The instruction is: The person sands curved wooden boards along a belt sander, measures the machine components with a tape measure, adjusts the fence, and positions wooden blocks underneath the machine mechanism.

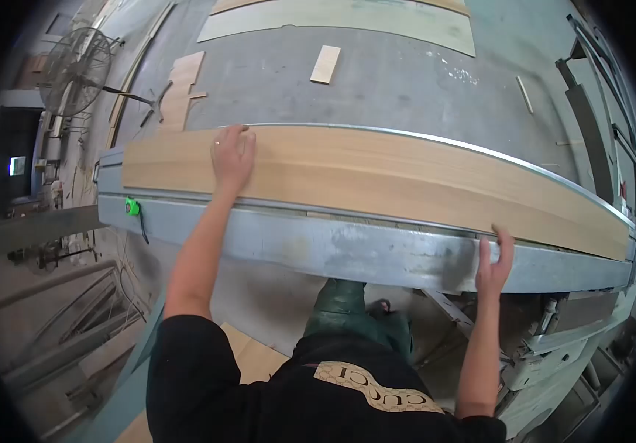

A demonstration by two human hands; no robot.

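A long light wooden board (362,166) lies lengthwise on a grey metal machine table (347,249). My left hand (234,159) rests on the board toward its left end, with fingers reaching near the far edge and slightly apart. My right hand (495,262) is at the board's near edge on the right, over the metal rail, with thumb and fingers apart and fingertips at the wood. Neither hand is wrapped round anything. A green tape measure (132,207) sits at the left end of the metal table.
A standing fan (78,72) is at the upper left. On the floor beyond the table lie a small wood piece (325,64), a notched board (182,92) and wide panels (340,21). Metal frames stand at the right, and another board (251,353) is beside my legs.
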